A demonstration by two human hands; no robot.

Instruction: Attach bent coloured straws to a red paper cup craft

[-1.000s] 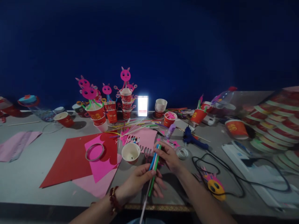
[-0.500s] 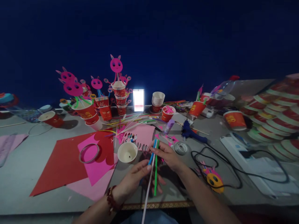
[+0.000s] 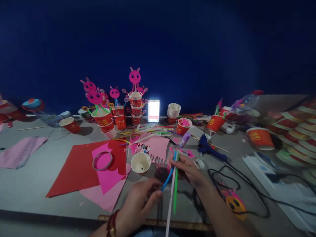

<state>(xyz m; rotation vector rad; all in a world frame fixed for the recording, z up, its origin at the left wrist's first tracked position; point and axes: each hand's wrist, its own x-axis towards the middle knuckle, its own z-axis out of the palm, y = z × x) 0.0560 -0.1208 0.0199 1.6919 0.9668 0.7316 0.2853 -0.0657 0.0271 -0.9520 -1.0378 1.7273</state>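
My right hand [image 3: 187, 168] pinches the upper ends of a blue pipe cleaner [image 3: 168, 180], a white pipe cleaner [image 3: 170, 204] and a green pipe cleaner [image 3: 175, 194]. The white one is the longest and runs down past the table's front edge; the green one hangs straight beside it. Closed around the lower end of the blue one is my left hand [image 3: 144, 197], and the blue stem bows out to the left between both hands. A white-lined paper cup [image 3: 140, 163] stands just beyond my left hand.
A blue glue gun [image 3: 211, 148] and its black cord [image 3: 230, 172] lie to the right. Red card [image 3: 74, 171] with a tape ring [image 3: 102, 160] is at left. Decorated cups [image 3: 101, 118] with pink faces stand behind, and stacked cups [image 3: 296, 131] at far right.
My left hand has pulled down and left along the blue pipe cleaner, which now bends away from the white and green ones. The view has shifted, so the table appears further right.
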